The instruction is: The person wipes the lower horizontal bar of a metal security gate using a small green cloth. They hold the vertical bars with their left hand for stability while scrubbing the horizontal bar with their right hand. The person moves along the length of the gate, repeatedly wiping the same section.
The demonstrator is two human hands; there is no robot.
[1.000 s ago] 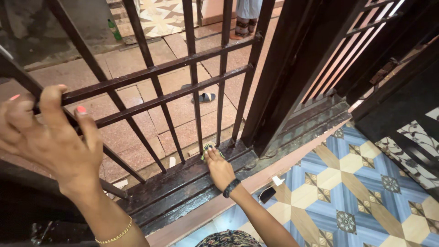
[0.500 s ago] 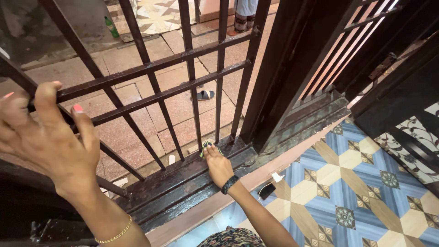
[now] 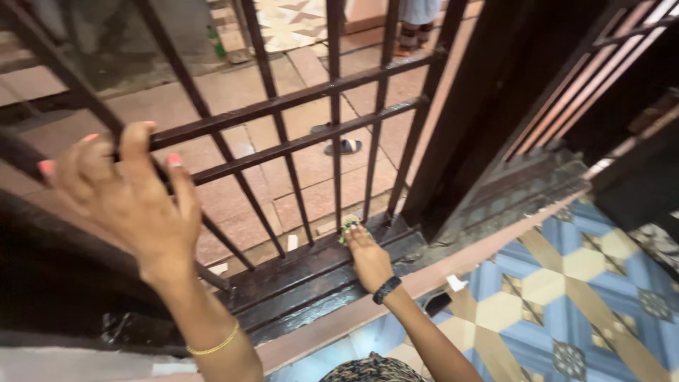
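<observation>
At a dark metal gate [image 3: 332, 134] above a blue patterned tile floor [image 3: 566, 283], the right hand [image 3: 368, 256] presses a green scrub pad [image 3: 349, 225] under its fingertips against the gate's bottom track [image 3: 297, 272], which runs crosswise; the left hand [image 3: 127, 198], well apart, grips a bar.

Patterned floor tiles [image 3: 566, 283], blue, tan and cream geometric, fill lower right. Reddish-brown paving slabs [image 3: 311, 170] lie outside beyond bars. Dark sandal [image 3: 344, 146] on paving, well apart from threshold. Green bottle [image 3: 216, 40] stands near grey wall at top left. Person's feet and pale hem [image 3: 414, 28] at top edge, on far patterned paving. Small white scraps [image 3: 455, 282] lie on tile beside pink doorstep edge [image 3: 396, 297]. Dark object [image 3: 437, 304] on tile just beside scraps.
</observation>
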